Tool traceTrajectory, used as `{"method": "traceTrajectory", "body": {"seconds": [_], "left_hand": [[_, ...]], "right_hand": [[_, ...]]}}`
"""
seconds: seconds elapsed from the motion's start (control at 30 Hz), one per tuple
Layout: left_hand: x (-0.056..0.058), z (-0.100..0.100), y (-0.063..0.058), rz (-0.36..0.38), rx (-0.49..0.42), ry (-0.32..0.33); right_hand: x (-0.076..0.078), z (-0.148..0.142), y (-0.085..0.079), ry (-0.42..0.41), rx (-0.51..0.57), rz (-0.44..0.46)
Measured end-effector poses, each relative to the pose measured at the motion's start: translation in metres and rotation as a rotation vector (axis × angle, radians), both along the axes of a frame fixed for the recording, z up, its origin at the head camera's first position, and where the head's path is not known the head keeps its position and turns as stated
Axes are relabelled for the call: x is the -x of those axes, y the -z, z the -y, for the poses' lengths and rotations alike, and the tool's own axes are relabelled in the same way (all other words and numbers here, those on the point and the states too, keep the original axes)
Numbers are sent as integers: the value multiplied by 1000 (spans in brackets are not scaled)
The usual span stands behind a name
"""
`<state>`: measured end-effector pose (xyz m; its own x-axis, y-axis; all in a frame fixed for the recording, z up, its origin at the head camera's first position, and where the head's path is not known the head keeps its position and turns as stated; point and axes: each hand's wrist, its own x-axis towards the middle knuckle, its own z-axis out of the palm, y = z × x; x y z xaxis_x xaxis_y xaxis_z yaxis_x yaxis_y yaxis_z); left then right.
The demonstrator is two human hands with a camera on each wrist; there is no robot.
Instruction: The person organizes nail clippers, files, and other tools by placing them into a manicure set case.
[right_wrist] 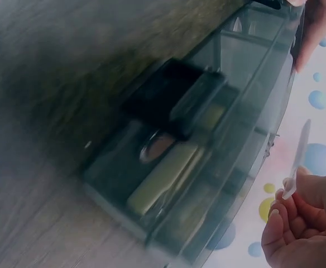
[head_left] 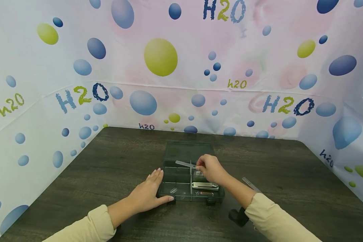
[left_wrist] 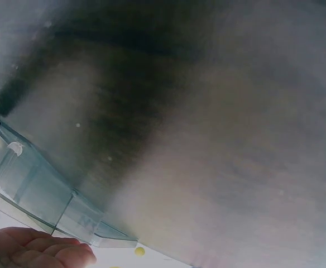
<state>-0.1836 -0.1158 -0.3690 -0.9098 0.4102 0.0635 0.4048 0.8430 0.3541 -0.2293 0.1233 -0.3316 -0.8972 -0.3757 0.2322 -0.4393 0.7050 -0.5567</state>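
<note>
A clear grey plastic compartment box (head_left: 191, 183) lies on the table with its lid (head_left: 189, 151) raised at the back. My left hand (head_left: 149, 191) rests along its left side, fingers straight and thumb by the front latch. Over the right-hand compartments, my right hand (head_left: 210, 168) pinches one end of a narrow translucent strip (head_left: 184, 163) between thumb and fingertips. In the right wrist view the strip (right_wrist: 301, 153) points up and away from the fingers. A nail clipper (head_left: 204, 186) lies in a right compartment, and small clear pieces (head_left: 173, 190) lie in the front left one.
Another translucent strip (head_left: 251, 185) lies on the dark wooden table (head_left: 133, 148), right of the box beside my right forearm. Black latches (head_left: 210, 201) stick out at the box front. A patterned sheet (head_left: 181, 67) encloses the table at the back and sides.
</note>
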Motion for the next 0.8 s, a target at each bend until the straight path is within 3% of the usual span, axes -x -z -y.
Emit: {"method": "traceTrajectory", "body": {"seconds": [0.5, 0.8], "left_hand": [[-1, 0, -1, 27, -13, 1], [0, 0, 2, 11, -6, -1]], "right_hand": [[15, 45, 7, -36, -227, 66], [19, 53, 14, 20, -353, -7]]}}
